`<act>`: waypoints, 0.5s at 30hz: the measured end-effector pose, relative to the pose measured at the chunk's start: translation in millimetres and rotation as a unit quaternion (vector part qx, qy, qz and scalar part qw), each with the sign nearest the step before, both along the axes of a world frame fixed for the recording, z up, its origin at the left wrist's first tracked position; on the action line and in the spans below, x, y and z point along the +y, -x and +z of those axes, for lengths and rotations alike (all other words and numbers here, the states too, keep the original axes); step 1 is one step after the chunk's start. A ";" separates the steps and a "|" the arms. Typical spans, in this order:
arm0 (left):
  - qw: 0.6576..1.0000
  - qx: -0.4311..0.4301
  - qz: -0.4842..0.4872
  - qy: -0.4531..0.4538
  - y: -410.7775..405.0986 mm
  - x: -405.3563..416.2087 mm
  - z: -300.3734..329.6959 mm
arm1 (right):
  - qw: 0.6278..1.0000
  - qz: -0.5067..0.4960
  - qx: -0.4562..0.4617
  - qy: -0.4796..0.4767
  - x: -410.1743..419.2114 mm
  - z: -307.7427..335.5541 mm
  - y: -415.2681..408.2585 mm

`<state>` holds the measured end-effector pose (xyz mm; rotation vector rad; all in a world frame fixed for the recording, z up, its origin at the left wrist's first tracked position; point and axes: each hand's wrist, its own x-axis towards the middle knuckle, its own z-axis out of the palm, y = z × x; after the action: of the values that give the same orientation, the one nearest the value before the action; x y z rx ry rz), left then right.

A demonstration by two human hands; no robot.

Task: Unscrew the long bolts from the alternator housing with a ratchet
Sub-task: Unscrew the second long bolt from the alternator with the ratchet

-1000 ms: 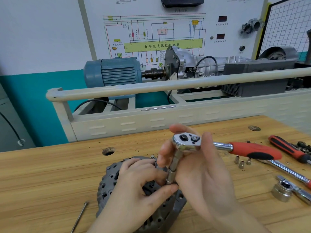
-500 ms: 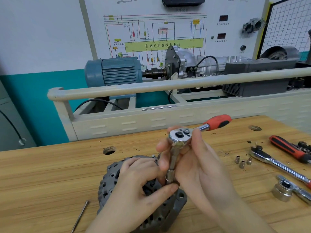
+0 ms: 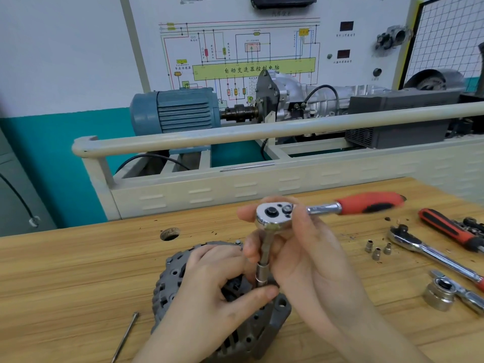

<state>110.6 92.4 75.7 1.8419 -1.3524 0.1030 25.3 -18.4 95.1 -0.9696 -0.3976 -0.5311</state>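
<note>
Two bare hands work over the alternator housing (image 3: 222,305), which lies on the wooden bench (image 3: 65,279) directly before the camera. The right hand (image 3: 301,258) has its fingers curled about the chrome head and extension of the ratchet (image 3: 275,213), whose red handle points away to the right, blurred with motion; the left hand (image 3: 214,284) rests curled on the housing, its thumb pressed against the socket (image 3: 262,275) at the foot of the extension. One long bolt (image 3: 125,336) already lies free on the bench, left of the housing. Probable hazards: the socket may ride off the bolt head if the extension tilts, rounding the hex; the housing may rotate on the smooth wood should the steadying hand relax; the thumb beside the socket could be pinched. The bolt head itself is hidden beneath the socket. To the right lie three small sockets (image 3: 377,251), a second ratchet (image 3: 419,247), a red-handled tool (image 3: 445,227) and a further ratchet head (image 3: 442,294). Behind the bench stands a training rig with a blue electric motor (image 3: 175,111), a gearbox and a wiring-diagram panel (image 3: 251,48).
</note>
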 end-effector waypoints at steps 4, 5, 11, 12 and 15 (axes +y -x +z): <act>0.999 -0.024 -0.014 -0.034 -2.1 -0.8 -0.8 | 0.998 0.056 0.015 -0.034 -6.7 1.2 -0.8; 0.999 -0.015 -0.010 -0.026 -2.0 -1.2 -0.2 | 0.997 0.064 0.013 -0.037 -7.2 1.3 -0.8; 1.000 0.017 -0.007 -0.009 -1.1 -2.2 1.8 | 0.999 0.041 -0.003 -0.024 0.4 -0.7 -0.9; 1.000 0.015 -0.005 -0.012 -0.6 -2.4 2.0 | 0.999 0.036 -0.003 -0.025 0.6 -0.9 -0.5; 1.000 0.008 0.004 -0.008 0.8 -2.3 2.5 | 0.999 0.033 -0.005 -0.030 1.1 -0.9 0.4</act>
<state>109.8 90.1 78.3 1.8576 -1.3389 0.0803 24.9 -17.3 94.2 -0.8930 -0.4201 -0.4854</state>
